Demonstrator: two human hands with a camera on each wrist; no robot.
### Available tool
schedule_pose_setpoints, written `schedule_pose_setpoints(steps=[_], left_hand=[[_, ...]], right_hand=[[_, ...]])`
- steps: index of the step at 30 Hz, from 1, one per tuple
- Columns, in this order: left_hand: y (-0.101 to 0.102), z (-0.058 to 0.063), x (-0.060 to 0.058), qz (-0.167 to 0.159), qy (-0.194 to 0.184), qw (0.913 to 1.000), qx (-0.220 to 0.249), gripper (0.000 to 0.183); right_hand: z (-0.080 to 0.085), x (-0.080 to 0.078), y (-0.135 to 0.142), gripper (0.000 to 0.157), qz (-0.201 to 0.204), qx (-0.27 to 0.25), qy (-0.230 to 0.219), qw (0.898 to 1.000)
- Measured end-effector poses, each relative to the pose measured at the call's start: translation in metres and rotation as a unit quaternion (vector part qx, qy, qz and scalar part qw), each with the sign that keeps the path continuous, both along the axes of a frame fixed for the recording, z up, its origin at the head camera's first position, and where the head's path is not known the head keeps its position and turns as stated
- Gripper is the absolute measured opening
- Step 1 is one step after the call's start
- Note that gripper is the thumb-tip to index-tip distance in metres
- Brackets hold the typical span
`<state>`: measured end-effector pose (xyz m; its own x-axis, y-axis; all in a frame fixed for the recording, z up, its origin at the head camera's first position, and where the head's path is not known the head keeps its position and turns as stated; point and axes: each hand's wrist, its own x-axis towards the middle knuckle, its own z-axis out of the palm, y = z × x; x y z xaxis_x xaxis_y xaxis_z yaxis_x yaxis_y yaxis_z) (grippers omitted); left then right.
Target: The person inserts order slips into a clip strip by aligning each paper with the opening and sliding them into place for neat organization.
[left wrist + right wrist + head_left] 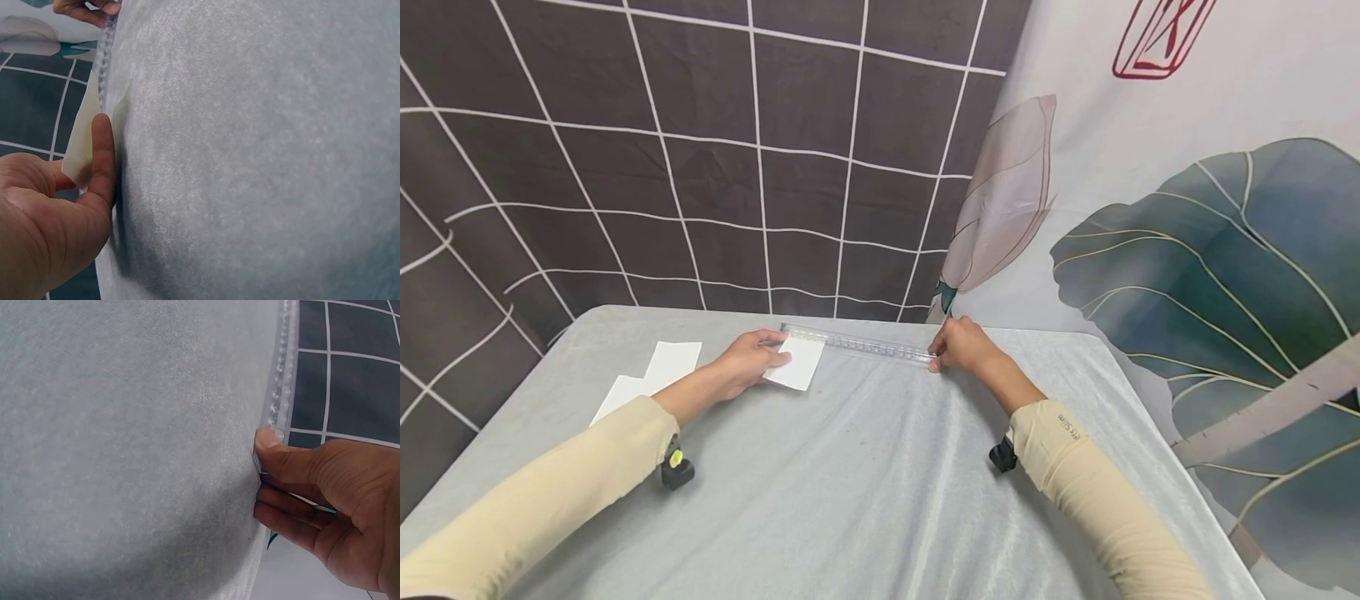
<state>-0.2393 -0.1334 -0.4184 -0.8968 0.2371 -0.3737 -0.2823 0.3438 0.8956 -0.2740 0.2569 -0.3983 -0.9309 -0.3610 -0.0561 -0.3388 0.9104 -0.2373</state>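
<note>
A long, narrow strip of clear plastic [872, 344] with a row of small bumps lies along the far edge of the table. My right hand [961, 346] pinches its right end between thumb and fingers; the right wrist view shows the thumb on top of the strip [284, 369]. In my left hand [747, 364] is a small white paper card [799, 363], pinched between thumb and fingers at the strip's left end. Seen from the left wrist, the card [82, 140] stands tilted up from the cloth, its far edge beside the strip. Whether card and strip touch is unclear.
Two more white cards [674, 362] lie overlapping on the table's left side, partly behind my left forearm. A grey cloth [850, 483] with soft wrinkles covers the table. Beyond its far edge hang a dark gridded curtain [700, 175] and a leaf-patterned one [1195, 250].
</note>
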Motion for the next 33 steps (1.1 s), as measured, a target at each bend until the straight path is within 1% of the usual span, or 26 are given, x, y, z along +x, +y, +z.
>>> schedule_pose_setpoints(steps=[6,16,23,33], left_hand=[[0.0006,0.0011,0.0017,-0.005,0.001,1.0000,0.003,0.066],[0.0026,-0.0013,0.0002,0.002,-0.004,0.9999,0.015,0.066],[0.0038,-0.0009,0.0012,-0.005,-0.003,0.9999,0.015,0.067],[0.0057,-0.0005,0.0024,-0.010,-0.005,0.9998,0.014,0.067]], right_hand=[[0.0008,0.0002,0.0006,0.030,-0.003,0.001,-0.003,1.000],[0.0000,-0.0009,0.0013,0.029,-0.001,-0.002,-0.004,1.000],[0.0004,-0.0007,0.0018,0.030,-0.005,-0.004,-0.007,1.000],[0.0016,-0.0002,0.0010,0.030,-0.001,-0.001,-0.003,1.000]])
